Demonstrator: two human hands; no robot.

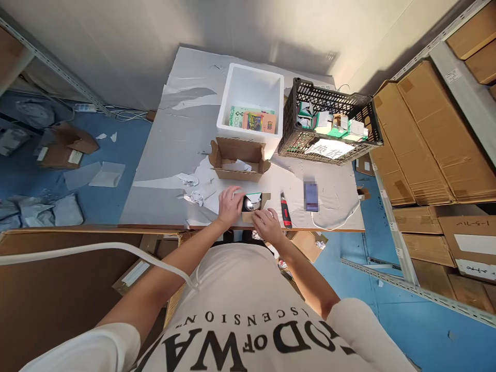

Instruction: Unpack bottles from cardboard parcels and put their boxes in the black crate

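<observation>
A small open cardboard box (pixel 248 217) stands near the table's front edge, its flaps up. Inside it sits a shiny, rounded silver object (pixel 253 203), whose kind I cannot make out, with a white and green flap or paper behind it. My left hand (pixel 230 205) grips the box's left side, fingers curled at its rim. At the front right corner, my right hand (pixel 266 224) holds the box with bent fingers. Just behind it is a larger open brown carton (pixel 240 174) with white paper inside. A red and black utility knife (pixel 285 211) lies to the right.
Behind the carton stands a white foam box (pixel 251 133) holding printed packets. A black plastic crate (pixel 296 142) carries several small boxes. A phone (pixel 310 196) with a white cable lies at right, crumpled paper (pixel 194 197) at left. Shelves of cartons (pixel 426 134) rise on the right.
</observation>
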